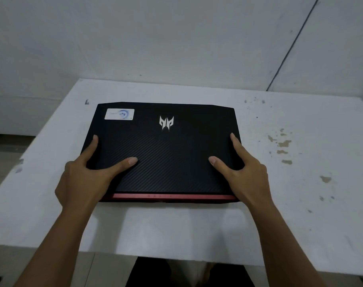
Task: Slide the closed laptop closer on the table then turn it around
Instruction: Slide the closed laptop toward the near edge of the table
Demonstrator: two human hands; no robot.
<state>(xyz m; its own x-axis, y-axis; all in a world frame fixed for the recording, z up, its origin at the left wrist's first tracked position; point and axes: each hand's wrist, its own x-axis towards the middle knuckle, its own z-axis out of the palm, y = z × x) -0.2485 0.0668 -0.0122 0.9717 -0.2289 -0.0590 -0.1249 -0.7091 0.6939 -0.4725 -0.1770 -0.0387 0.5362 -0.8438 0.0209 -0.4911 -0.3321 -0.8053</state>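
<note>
A closed black laptop [166, 146] lies flat in the middle of the white table [176, 228]. Its lid has a silver emblem and a white sticker at the far left corner. A red strip runs along the edge nearest me. My left hand [83, 179] grips the laptop's near left corner, thumb on the lid and index finger along the left side. My right hand [244, 172] grips the near right corner the same way, thumb on the lid.
The table top has chipped paint spots [282, 146] on its right side. A grey wall [176, 38] stands right behind the table's far edge. Floor shows to the left of the table [4, 154]. My legs are below the near edge.
</note>
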